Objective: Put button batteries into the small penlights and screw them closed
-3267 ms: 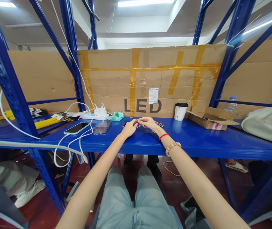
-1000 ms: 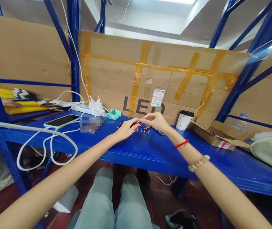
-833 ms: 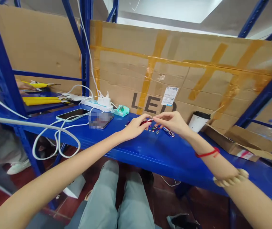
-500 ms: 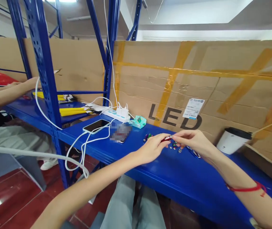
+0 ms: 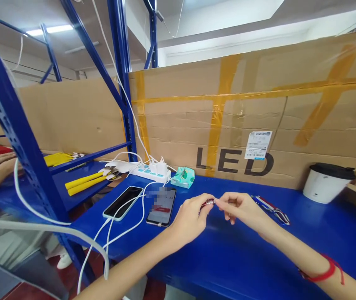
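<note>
My left hand [image 5: 190, 216] is closed, with a slim dark red thing with a silvery end [image 5: 210, 201] between thumb and fingers. Most of that thing is hidden in the hand, so its kind does not show. The thumb and forefinger of my right hand [image 5: 240, 208] are pinched together at the silvery tip, facing the left fingertips. Both hands are just above the blue tabletop [image 5: 227, 258]. To the right of my right hand lies a small group of slim blue, red and silvery pieces [image 5: 273, 210].
Two phones, a light-edged one [image 5: 123, 203] and a dark one [image 5: 162, 207], lie left with white cables. Behind them are a power strip [image 5: 146, 171] and a teal packet [image 5: 182, 177]. A lidded cup [image 5: 326, 183] stands right. Another person's hands [image 5: 1, 168] are far left.
The view has tilted and come nearer the tabletop. Both hands still meet at the red thing, with the right fingers now at its silvery end. The small pieces formerly visible beneath the hands are now hidden.
</note>
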`<state>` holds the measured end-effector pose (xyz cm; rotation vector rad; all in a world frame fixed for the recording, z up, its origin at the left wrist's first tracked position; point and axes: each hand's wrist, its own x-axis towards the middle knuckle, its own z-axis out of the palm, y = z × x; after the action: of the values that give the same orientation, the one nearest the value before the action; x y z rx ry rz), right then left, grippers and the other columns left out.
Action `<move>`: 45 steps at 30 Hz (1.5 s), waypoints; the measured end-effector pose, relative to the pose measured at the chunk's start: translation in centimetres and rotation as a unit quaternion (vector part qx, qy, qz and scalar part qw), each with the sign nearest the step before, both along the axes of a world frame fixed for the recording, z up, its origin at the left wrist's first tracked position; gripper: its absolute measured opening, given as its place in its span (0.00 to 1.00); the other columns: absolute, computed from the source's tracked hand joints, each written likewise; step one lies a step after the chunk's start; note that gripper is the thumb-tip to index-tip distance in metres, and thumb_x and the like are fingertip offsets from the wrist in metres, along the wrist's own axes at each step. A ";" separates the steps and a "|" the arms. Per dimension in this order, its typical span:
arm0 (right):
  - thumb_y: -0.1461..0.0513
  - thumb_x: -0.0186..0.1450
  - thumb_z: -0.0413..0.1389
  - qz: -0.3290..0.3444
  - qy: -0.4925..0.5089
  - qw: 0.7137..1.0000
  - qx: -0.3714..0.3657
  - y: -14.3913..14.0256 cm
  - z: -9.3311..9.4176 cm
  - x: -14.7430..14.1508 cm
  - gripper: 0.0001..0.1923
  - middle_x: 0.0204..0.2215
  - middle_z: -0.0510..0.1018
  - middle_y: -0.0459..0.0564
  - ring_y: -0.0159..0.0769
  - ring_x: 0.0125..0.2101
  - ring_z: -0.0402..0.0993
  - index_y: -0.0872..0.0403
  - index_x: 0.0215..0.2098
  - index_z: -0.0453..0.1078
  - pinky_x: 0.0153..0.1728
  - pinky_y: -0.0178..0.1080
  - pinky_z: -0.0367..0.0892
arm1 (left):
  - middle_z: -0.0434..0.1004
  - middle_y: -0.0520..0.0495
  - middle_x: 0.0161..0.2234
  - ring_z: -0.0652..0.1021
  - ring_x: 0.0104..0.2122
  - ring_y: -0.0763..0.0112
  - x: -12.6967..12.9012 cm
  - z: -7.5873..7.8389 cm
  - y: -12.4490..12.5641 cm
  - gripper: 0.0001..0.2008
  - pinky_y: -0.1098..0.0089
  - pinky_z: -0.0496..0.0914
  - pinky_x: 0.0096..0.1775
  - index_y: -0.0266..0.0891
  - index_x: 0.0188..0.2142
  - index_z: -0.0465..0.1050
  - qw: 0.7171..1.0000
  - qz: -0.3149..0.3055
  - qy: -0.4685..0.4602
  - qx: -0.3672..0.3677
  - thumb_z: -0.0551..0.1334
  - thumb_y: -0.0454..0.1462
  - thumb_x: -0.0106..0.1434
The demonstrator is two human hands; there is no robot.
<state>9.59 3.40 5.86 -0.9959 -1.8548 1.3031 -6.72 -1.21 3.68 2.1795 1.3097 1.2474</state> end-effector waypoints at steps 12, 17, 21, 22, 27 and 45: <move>0.52 0.50 0.63 -0.036 -0.051 0.981 0.185 4.7 0.3 3.9 0.14 0.27 0.74 0.50 0.30 0.20 0.68 0.55 0.27 0.74 0.18 0.33 0.66 | 0.70 0.53 0.23 0.69 0.23 0.74 2.1 1.3 5.0 0.10 0.75 0.62 0.26 0.39 0.38 0.71 0.992 -0.062 0.001 -0.106 0.51 0.34 0.63; 0.56 0.46 0.66 -0.025 -0.069 0.992 0.102 5.3 -0.2 5.7 0.11 0.21 0.72 0.47 0.29 0.19 0.67 0.55 0.19 0.75 0.18 0.32 0.65 | 0.69 0.53 0.23 0.71 0.25 0.74 3.4 0.4 5.8 0.06 0.76 0.63 0.28 0.38 0.34 0.68 0.981 -0.131 -0.009 -0.143 0.52 0.33 0.63; 0.60 0.43 0.68 -0.024 -0.055 0.998 -0.018 4.5 -1.4 5.9 0.09 0.18 0.70 0.44 0.26 0.16 0.64 0.56 0.17 0.74 0.13 0.29 0.62 | 0.68 0.54 0.25 0.71 0.26 0.75 3.8 -1.2 5.4 0.04 0.77 0.64 0.31 0.39 0.32 0.63 0.970 -0.170 -0.022 -0.171 0.52 0.31 0.62; 0.60 0.42 0.68 -0.020 -0.046 0.998 -0.048 4.3 -1.8 5.9 0.09 0.17 0.69 0.43 0.25 0.16 0.65 0.56 0.16 0.73 0.13 0.28 0.62 | 0.68 0.54 0.25 0.71 0.26 0.75 3.8 -1.6 5.2 0.04 0.77 0.64 0.30 0.39 0.32 0.62 0.969 -0.172 -0.026 -0.177 0.52 0.31 0.62; 0.59 0.42 0.67 -0.008 -0.037 0.990 -0.133 4.0 -3.5 5.7 0.11 0.15 0.70 0.43 0.25 0.16 0.66 0.58 0.17 0.72 0.13 0.27 0.63 | 0.66 0.54 0.24 0.68 0.22 0.75 4.0 -3.1 4.4 0.04 0.77 0.60 0.26 0.41 0.32 0.59 0.965 -0.166 -0.037 -0.201 0.51 0.31 0.62; 0.54 0.44 0.67 0.027 -0.052 0.958 -0.281 3.6 -3.9 6.4 0.16 0.09 0.69 0.41 0.25 0.10 0.66 0.58 0.19 0.70 0.12 0.26 0.64 | 0.72 0.48 0.29 0.75 0.30 0.68 4.3 -4.3 3.8 0.07 0.73 0.65 0.32 0.42 0.29 0.56 0.980 -0.145 0.053 -0.127 0.49 0.31 0.64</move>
<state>15.99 6.98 1.91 -1.3256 -1.6188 1.9033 -2.38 2.61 -0.59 2.1785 1.0712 0.8168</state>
